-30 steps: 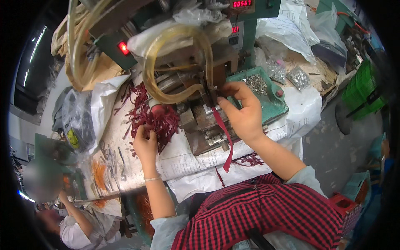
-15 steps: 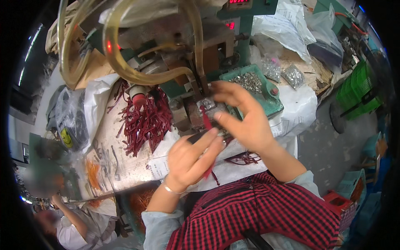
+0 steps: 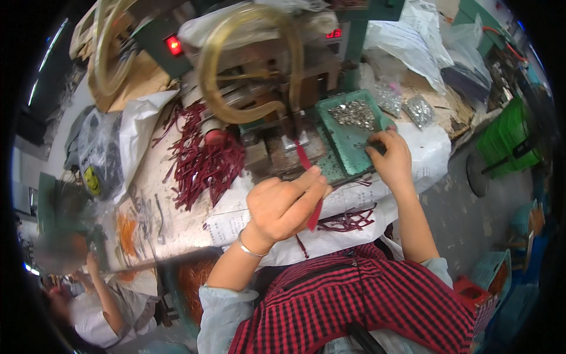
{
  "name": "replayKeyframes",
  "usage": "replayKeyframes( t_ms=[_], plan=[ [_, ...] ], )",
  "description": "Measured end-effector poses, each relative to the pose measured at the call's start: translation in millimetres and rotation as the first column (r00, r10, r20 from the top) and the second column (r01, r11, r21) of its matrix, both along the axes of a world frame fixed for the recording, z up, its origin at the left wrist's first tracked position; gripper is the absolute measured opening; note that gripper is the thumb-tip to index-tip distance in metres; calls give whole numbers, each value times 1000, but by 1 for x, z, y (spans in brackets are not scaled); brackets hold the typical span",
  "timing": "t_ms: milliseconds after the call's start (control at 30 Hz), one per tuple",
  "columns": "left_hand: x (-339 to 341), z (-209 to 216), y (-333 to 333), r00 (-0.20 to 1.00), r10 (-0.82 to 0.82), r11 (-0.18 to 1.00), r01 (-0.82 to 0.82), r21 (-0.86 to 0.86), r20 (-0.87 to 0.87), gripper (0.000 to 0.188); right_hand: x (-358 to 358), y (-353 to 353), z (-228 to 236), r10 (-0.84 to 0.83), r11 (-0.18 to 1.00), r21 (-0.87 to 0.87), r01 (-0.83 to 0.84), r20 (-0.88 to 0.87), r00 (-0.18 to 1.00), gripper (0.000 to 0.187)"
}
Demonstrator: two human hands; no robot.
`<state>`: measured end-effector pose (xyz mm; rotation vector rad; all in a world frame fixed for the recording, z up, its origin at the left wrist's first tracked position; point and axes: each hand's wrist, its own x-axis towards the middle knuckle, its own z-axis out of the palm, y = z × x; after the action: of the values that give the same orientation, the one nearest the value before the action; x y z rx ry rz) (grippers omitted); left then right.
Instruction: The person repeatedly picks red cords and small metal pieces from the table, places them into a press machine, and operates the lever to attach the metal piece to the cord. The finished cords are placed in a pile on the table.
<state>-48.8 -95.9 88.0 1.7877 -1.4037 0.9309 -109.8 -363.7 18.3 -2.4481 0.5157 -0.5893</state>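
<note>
My left hand (image 3: 284, 203) is closed in a pinch on a dark red ribbon strip (image 3: 303, 156). The strip's far end lies at a small metal die (image 3: 294, 140) in the press machine (image 3: 306, 88), and its tail hangs out below my fingers. My right hand (image 3: 392, 159) is at the right side of a green tray (image 3: 342, 159), thumb and forefinger curved with a small gap between them. I see nothing held in it. Small silvery metal pieces (image 3: 352, 114) are heaped at the tray's far end, with a few loose ones close to my right fingertips.
A pile of dark red strips (image 3: 203, 156) lies left of the machine; more strips (image 3: 348, 219) rest near the table's front edge. A yellowish hose (image 3: 212, 71) loops above. Bags of metal parts (image 3: 418, 110) sit at right. Another person (image 3: 109, 307) works at lower left.
My right hand has moved right, away from the die and over to the green tray. My left hand stays on the strip, slightly further right. The view has shifted a little.
</note>
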Motion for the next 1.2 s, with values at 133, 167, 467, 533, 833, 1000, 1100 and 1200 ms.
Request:
replayKeyframes(
  t_ms=[133,167,467,533,833,1000,1100,1200],
  plan=[
    [-17,-6,7,983,15,999,-21,-30,-182,32,9,4,-7,55,974,-223,-45,40,998,11],
    [-25,-10,12,974,30,998,-43,-54,-225,35,11,5,-12,60,962,-269,-40,66,996,10],
    [-6,44,85,785,617,778,-618,-112,-46,22,9,18,-7,-29,953,293,-71,325,945,15],
    [52,22,86,760,647,761,-648,1,-66,12,16,26,-1,-3,967,237,-92,371,929,15],
    [199,-92,115,736,674,659,-564,498,-59,15,-22,12,-7,-80,997,45,69,306,949,12],
    [155,-88,128,766,555,827,-466,313,-325,13,-69,-13,-20,-245,969,118,218,315,917,11],
    [109,-71,128,633,245,894,-441,-82,-734,14,-58,2,-2,-179,964,251,90,360,916,12],
    [82,-48,109,571,-72,848,-397,-351,-818,17,-21,41,43,80,955,220,-200,457,886,14]
  ],
)
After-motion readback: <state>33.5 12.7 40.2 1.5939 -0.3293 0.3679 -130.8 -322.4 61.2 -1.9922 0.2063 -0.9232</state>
